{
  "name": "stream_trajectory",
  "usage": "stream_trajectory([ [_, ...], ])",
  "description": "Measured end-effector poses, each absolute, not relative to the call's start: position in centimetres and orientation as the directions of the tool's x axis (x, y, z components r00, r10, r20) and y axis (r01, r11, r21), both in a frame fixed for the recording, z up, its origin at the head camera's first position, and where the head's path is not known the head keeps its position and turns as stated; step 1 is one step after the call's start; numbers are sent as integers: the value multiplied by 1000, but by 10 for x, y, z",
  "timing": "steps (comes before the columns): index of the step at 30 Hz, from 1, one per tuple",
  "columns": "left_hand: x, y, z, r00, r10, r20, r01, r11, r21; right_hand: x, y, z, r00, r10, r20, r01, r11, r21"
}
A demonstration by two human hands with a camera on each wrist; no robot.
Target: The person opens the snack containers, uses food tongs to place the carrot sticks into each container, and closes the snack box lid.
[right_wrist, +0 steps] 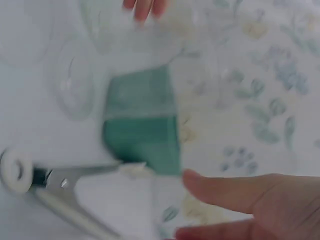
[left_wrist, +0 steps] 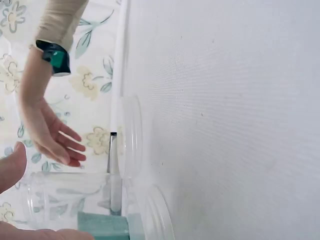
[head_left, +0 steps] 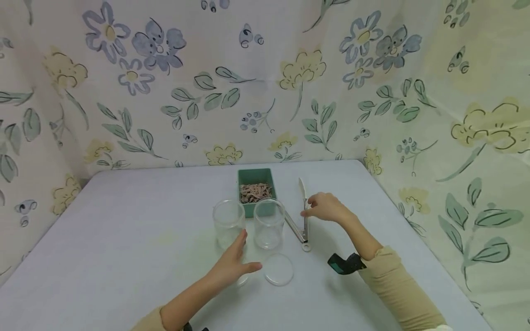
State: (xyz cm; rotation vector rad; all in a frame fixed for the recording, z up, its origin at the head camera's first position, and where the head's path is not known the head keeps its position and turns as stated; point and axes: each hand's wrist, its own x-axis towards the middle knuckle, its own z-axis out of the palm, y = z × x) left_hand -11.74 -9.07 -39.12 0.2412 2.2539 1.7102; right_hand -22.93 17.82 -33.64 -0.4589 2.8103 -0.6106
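Observation:
My left hand hovers near two clear jars, a left jar and a right jar, its thumb and fingers spread. It holds nothing. On the right, my right hand is over a pair of metal tongs, thumb and fingers apart. In the left wrist view the right hand hangs above the table with relaxed fingers. The right wrist view has the tongs lying with their arms spread, below the thumb.
Behind the jars stands a green box with brown shredded pieces. One clear round lid lies before the right jar; another is partly hidden by the left hand. A floral curtain borders the white table.

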Motion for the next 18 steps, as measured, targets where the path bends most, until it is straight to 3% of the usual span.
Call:
stream_trajectory([
  [5,-115,-124,-384,-865,470,-178,-71,237,969,-256,178,-364,-972,-174,-156,-76,867,-493],
  [10,-127,-159,-374,-777,582,-240,-55,317,947,-268,161,-386,-978,-74,-193,30,873,-486],
  [13,-134,-172,-368,-811,513,-281,-42,429,902,-269,149,-393,-977,-45,-208,58,885,-462],
  [18,-146,-176,-365,-917,266,-299,-89,593,800,-268,134,-403,-979,-16,-205,53,943,-328],
])
